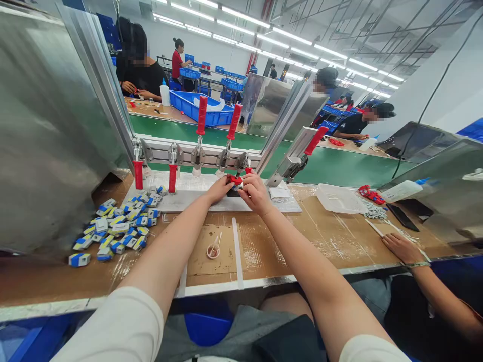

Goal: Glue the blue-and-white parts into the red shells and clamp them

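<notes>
Handling shared: red part (236, 180) held above black block (233, 192), near toggle clamp (241, 161), between narrowed fingertips of left hand (219, 190) and right hand (256, 193). Part could be skewed if pressed unevenly.

Short white sleeves (124, 322), bare forearms (298, 256), bare hands (257, 193)

the left panel (41, 130) is smooth metal with a dull sheen; the far clamp handles (202, 115) are glossy red plastic. the near brown worktop (320, 246) has shiny, scuffed patches. the right tray (328, 203) is translucent plastic; the small red piece (236, 180) seems plastic, though half hidden.
</notes>
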`<action>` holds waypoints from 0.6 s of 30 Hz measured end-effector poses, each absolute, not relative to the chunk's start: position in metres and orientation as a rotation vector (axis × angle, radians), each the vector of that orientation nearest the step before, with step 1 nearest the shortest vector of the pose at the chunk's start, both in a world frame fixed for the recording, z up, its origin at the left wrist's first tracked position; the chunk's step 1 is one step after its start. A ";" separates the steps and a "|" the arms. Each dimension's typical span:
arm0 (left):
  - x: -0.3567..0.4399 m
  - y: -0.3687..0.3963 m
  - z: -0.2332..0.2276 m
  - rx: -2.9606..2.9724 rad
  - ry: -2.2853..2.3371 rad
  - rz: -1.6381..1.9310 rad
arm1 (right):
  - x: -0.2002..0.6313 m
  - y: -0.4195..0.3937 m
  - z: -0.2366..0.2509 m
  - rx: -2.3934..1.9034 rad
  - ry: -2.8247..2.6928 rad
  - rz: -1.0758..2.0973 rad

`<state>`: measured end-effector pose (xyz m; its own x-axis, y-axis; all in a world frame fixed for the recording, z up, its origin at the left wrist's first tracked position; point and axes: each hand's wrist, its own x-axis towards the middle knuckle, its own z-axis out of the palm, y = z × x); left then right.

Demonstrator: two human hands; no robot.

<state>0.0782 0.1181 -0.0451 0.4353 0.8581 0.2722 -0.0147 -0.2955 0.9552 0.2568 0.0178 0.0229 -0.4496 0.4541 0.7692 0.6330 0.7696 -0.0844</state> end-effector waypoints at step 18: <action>0.076 0.114 -0.032 1.744 0.815 1.068 | 0.258 0.032 0.002 -1.093 -2.460 -0.253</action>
<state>0.0759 0.1142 -0.0324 0.4077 0.8582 0.3120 0.0742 -0.3717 0.9254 0.2582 0.0323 0.0024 -0.5944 0.6612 0.4577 0.7405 0.6720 -0.0091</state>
